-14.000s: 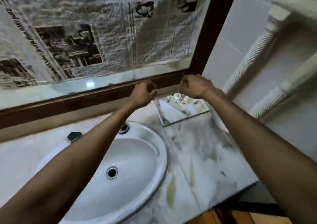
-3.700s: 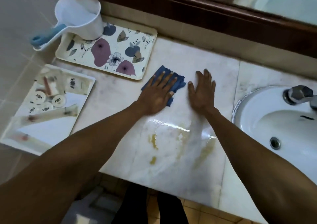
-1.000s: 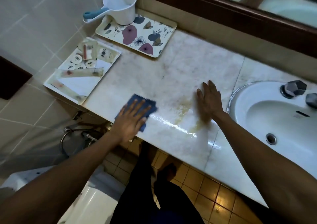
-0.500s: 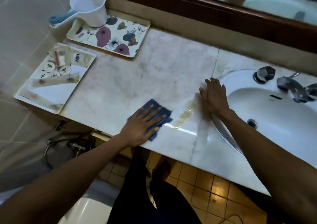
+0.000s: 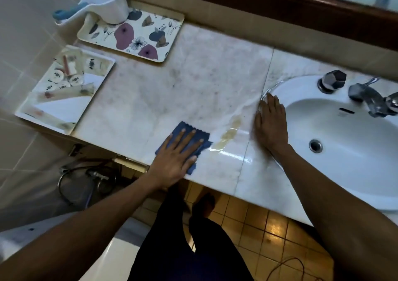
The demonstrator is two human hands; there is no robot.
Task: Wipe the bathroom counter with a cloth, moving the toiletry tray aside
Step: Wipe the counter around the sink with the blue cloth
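Observation:
My left hand [image 5: 175, 154] lies flat, fingers spread, pressing a blue cloth [image 5: 183, 132] onto the pale marble counter [image 5: 183, 82] near its front edge. Just right of the cloth a yellowish wet streak [image 5: 229, 134] glistens. My right hand [image 5: 271, 122] rests flat and empty on the counter, against the left rim of the white sink [image 5: 344, 151]. The mirrored toiletry tray [image 5: 62, 106], holding small round items and tubes, sits at the counter's far left end, partly over the edge.
A floral tray [image 5: 137, 34] with a white dipper [image 5: 103, 1] on it stands at the back left. Tap and knob [image 5: 332, 80] sit behind the sink. A dark wooden mirror frame [image 5: 280, 7] runs along the back. Tiled floor and my legs are below.
My left hand has slid the cloth slightly rightward along the front edge toward the wet streak. My right hand stays flat by the sink rim.

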